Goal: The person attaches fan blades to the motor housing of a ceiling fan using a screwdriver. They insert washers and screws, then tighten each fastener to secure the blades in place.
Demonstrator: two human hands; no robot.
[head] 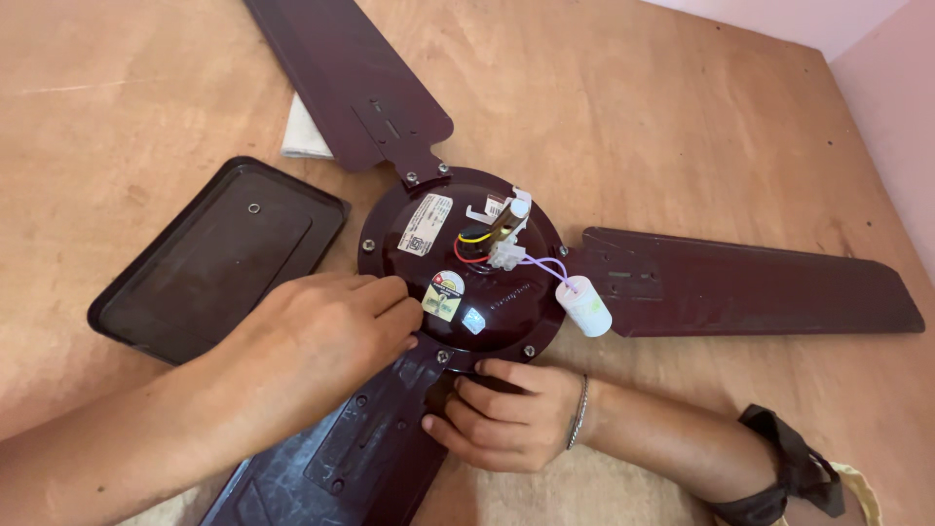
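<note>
A dark maroon ceiling fan lies on a wooden board, its round motor housing (467,263) facing up with stickers, coloured wires and a white terminal block. A white cylindrical capacitor (589,305) hangs off it on purple wires. Three blades spread out: one to the top left (341,68), one to the right (740,292), one toward me (341,458). My left hand (321,336) rests fingers curled on the housing's lower-left rim, at the near blade's bracket. My right hand (506,414) grips the near blade's bracket edge just below the housing.
A dark rectangular tray (185,282) with a small washer (254,207) in it lies left of the fan. A white folded cloth (307,131) sticks out under the top-left blade. Pink wall borders the board at the upper right.
</note>
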